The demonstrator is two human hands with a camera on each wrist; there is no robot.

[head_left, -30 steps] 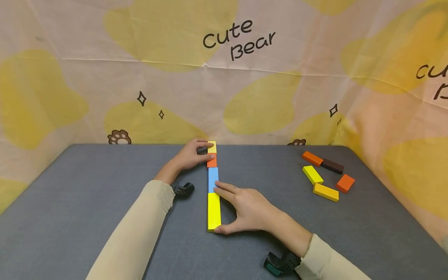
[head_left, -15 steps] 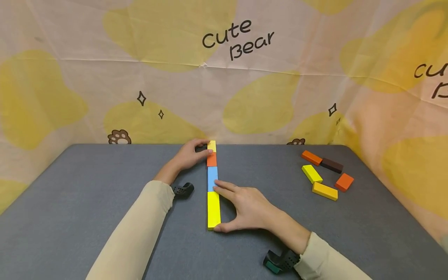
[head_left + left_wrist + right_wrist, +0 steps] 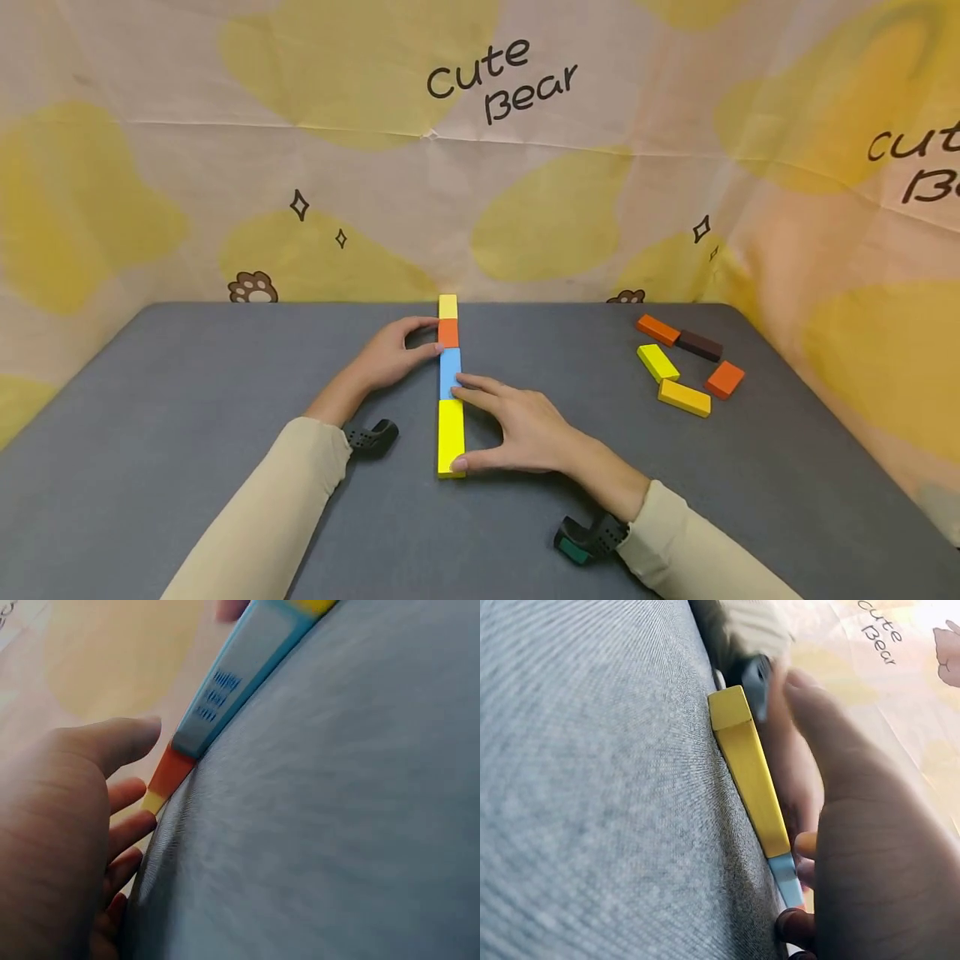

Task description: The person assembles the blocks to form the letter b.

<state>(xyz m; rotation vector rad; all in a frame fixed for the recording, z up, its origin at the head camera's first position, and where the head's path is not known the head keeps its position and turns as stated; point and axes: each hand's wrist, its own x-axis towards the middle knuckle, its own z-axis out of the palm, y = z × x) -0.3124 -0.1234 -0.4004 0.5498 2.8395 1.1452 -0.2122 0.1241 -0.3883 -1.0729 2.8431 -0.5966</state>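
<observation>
Four colours make one straight row of wooden blocks down the middle of the table: a pale yellow block (image 3: 447, 306) farthest, then an orange block (image 3: 447, 333), a blue block (image 3: 448, 367) and a bright yellow block (image 3: 451, 429) nearest. My left hand (image 3: 386, 354) is beside the orange block, fingers extended; its thumb stands off the row in the left wrist view. From the right, my right hand (image 3: 532, 429) reaches with fingertips at the blue block and thumb over the bright yellow one. The right wrist view shows that thumb raised off the yellow block (image 3: 754, 784).
Several loose blocks lie at the right: an orange one (image 3: 657, 329), a dark brown one (image 3: 700, 345), a lime yellow one (image 3: 657, 363), a golden yellow one (image 3: 685, 397) and a red-orange one (image 3: 725, 380). A printed cloth (image 3: 360, 167) hangs behind the grey table (image 3: 225, 375).
My left hand has come back toward me from the far yellow block to beside the orange one. My right thumb has shifted from the near end onto the bright yellow block. The row stays straight.
</observation>
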